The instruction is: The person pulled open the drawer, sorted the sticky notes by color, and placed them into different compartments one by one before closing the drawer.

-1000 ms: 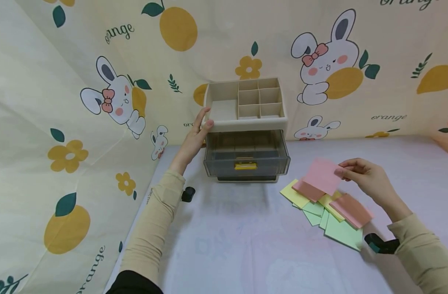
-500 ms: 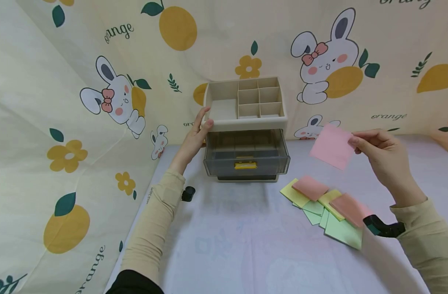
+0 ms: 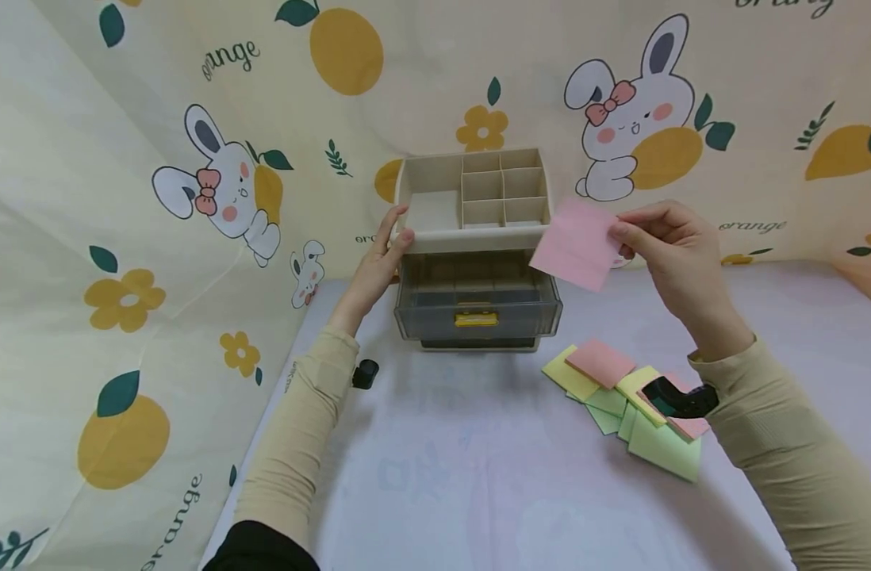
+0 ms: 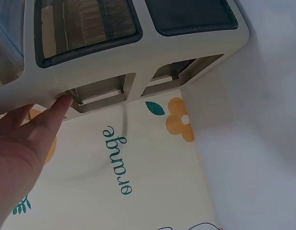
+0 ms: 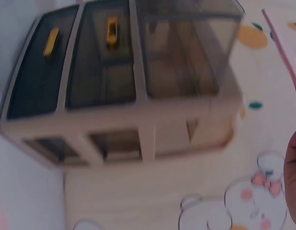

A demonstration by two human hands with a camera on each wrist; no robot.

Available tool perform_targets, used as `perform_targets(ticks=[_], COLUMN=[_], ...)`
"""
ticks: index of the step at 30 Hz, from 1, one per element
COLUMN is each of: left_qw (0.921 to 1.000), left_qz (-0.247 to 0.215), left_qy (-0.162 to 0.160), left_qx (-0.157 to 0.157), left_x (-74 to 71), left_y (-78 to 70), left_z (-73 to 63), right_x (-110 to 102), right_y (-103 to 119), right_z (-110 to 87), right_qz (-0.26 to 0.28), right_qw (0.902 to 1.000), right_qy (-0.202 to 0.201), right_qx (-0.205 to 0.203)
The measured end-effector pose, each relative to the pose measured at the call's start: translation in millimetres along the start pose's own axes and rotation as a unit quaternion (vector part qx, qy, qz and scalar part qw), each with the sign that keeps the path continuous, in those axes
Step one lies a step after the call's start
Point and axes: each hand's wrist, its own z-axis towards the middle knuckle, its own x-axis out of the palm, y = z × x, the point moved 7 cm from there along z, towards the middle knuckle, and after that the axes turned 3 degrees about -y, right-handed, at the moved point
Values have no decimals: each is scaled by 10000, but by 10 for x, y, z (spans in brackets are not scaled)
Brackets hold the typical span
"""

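A cream desk organizer [image 3: 477, 239] stands against the back cloth, with top compartments and a clear grey drawer [image 3: 478, 305] pulled out, its handle yellow. Against the organizer's left side rests my left hand [image 3: 367, 274], thumb near the front corner and fingers extended; the left wrist view shows fingertips touching that side wall. My right hand [image 3: 674, 266] pinches a pink sticky note pad [image 3: 577, 242] by its edge, held in the air in front of the organizer's right edge. In the right wrist view only a thin strip of the pink pad [image 5: 282, 48] shows.
Pink, yellow and green sticky note pads [image 3: 660, 448] lie overlapping on the white tabletop [image 3: 407, 476], below the right forearm. Lower drawers [image 5: 40, 67] of the organizer are closed. A printed cloth [image 3: 421, 71] with rabbits and oranges hangs behind and to the left.
My right hand has lifted the pink pad off the pile and carried it up and left, toward the organizer. The left hand has stayed in place.
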Motion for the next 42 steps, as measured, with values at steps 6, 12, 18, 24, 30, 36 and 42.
perform_targets(ticks=[6,12,18,24,30,36,42], left_qw=[10000,10000,10000,10000,10000,10000,10000], left_qz=[16,-14,-9,-5,-38,-91,-36], left_qy=[4,-34,-29,-28,-18,-6,-48], left_qx=[-24,10,22,94,21,16,-5], left_x=[12,7,2,6,17,26,13], left_y=[-20,-29,-20,-29,-11,7,14], left_z=[37,47,43,27,19,11,25], right_x=[331,634,923,1227,1398,1452,1476], right_y=[-85,-218,-320,-417,-619,-830,-898], right_z=[175,303,340,307,257,198,180], right_qz=[-698,-1275,-2159,-2882,-3390,-3407,-3450], right_qw=[9973,9875,9641,9373,9090,8945,8831], right_qy=[209,604,1171,1673,2045,2345,2614], right_qx=[91,695,1008,1023,1304,1701,1813])
